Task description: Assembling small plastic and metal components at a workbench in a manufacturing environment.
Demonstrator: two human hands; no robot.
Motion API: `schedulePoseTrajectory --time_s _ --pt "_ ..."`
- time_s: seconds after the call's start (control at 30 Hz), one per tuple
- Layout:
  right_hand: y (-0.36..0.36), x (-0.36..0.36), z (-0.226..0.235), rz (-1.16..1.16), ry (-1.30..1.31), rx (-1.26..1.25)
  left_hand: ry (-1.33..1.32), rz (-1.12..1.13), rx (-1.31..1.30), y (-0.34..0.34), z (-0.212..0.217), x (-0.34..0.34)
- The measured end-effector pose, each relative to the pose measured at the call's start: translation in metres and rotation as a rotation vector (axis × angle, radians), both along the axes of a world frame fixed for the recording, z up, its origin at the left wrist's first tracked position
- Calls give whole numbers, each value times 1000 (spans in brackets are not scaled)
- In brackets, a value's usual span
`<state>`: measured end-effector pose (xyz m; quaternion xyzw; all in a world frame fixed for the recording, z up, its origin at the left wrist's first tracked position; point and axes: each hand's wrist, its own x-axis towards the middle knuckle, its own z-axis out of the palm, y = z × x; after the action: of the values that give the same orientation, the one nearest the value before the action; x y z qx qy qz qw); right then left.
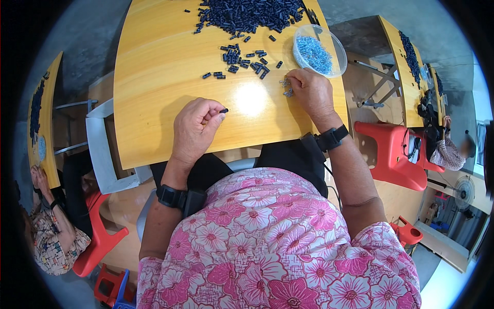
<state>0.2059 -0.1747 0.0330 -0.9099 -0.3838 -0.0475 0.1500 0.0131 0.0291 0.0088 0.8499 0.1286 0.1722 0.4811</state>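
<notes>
Between the thumb and fingertips of my left hand (198, 126) is a small black plastic part (224, 110), held just above the front half of the table. My right hand (311, 92) is at the table's right side with its fingers pinched downward. Beside its fingertips lie a few small clear pieces (288, 91); whether one is in the pinch is hidden. Just beyond that hand stands a round clear tub (337, 56) holding many small bluish clear pieces (313, 54). Loose black parts (234, 59) lie scattered ahead of my hands.
A big heap of black parts (252, 15) covers the far end of the yellow table (149, 92). People sit at other tables on the left (51, 226) and right (450, 149). A red stool (391, 154) stands right of my table, a grey frame (105, 149) left.
</notes>
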Motion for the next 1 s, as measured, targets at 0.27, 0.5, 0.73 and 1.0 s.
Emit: schedulePoseTrajectory --time_s 0.27,0.5,0.73,1.0 --pt "0 2 -5 -11 0 9 -14 -24 9 2 -4 0" --pt "-1 6 -9 -25 15 33 -35 -30 -1 2 -2 1" --pt "0 -8 -7 84 -32 266 -68 -17 -90 3 -8 -1" --pt "48 -68 19 253 182 433 -88 0 -211 6 -7 -1"
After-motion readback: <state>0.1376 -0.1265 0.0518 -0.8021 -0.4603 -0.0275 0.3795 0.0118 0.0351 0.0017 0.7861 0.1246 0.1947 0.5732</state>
